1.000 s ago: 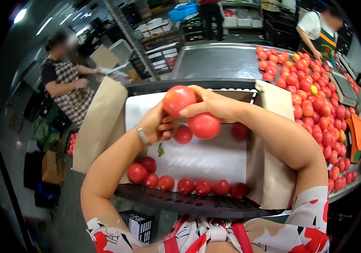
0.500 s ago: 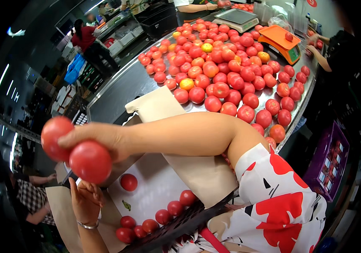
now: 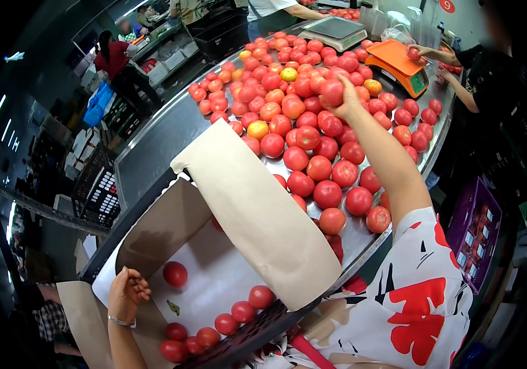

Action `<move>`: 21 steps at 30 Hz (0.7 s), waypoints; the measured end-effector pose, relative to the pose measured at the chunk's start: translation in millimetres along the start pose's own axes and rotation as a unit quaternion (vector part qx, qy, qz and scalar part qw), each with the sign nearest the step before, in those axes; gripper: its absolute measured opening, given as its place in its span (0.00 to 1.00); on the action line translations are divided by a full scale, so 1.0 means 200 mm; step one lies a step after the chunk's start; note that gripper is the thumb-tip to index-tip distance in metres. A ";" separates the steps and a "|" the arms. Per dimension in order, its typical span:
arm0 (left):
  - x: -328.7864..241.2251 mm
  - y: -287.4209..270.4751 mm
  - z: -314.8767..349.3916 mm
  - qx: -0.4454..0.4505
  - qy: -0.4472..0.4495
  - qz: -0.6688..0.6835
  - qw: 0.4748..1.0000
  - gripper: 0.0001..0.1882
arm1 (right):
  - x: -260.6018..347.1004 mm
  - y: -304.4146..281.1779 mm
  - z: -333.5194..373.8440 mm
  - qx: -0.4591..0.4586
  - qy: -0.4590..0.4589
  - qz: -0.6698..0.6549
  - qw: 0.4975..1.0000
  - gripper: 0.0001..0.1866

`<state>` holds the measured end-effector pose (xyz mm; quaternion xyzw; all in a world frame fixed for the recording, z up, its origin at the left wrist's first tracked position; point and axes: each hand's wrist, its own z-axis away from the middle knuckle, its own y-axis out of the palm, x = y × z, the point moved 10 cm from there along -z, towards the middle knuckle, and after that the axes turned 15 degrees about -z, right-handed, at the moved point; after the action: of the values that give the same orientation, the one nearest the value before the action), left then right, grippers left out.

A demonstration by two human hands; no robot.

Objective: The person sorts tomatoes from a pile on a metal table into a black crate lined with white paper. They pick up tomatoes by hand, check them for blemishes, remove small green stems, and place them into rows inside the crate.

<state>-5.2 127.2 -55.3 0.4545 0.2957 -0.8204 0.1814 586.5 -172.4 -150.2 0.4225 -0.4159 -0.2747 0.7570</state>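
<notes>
My right hand (image 3: pixel 348 101) reaches over the heap of tomatoes on the metal table, its fingers closed round a red tomato (image 3: pixel 331 93). Whether a second tomato beside it is also held, I cannot tell. At the near left, my left hand (image 3: pixel 129 290) hovers over the side of a dark plastic crate (image 3: pixel 272 329), fingers loosely curled and nothing visible in them. Brown paper (image 3: pixel 257 215) folds over the crate's edges. Inside, a single tomato (image 3: pixel 175 274) lies near a green leafy scrap (image 3: pixel 173 307), and several tomatoes (image 3: pixel 226 323) line the near side.
Beyond the crate is the metal table (image 3: pixel 146 166), heaped with tomatoes. An orange scale (image 3: pixel 395 58) and a grey scale (image 3: pixel 334 29) stand at its far side. At the right, a co-worker's hand (image 3: pixel 420 50) holds a tomato over the orange scale. A purple crate (image 3: pixel 475 234) stands low right.
My right hand, earlier at the left above the crate with two tomatoes, has swung right and away to the heap. My left hand's fingers have curled in. A co-worker's hand has reached the orange scale.
</notes>
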 end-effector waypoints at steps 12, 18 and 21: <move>0.70 -0.16 -0.08 0.112 -0.201 -0.473 0.851 0.20 | 0.16 0.66 -0.04 0.134 0.054 0.049 0.988 0.23; 1.11 -0.20 0.17 0.270 -0.384 -0.568 0.675 0.34 | -0.84 1.58 0.99 0.468 0.106 0.256 0.839 0.19; 1.08 -0.13 0.23 0.268 -0.425 -0.535 0.679 0.36 | -1.25 1.72 1.62 0.604 0.059 0.380 0.698 0.18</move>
<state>-162.0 109.8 -212.4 -0.1500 0.1465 -0.9268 -0.3117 203.2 56.1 144.7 0.6101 -0.5720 0.3722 0.4026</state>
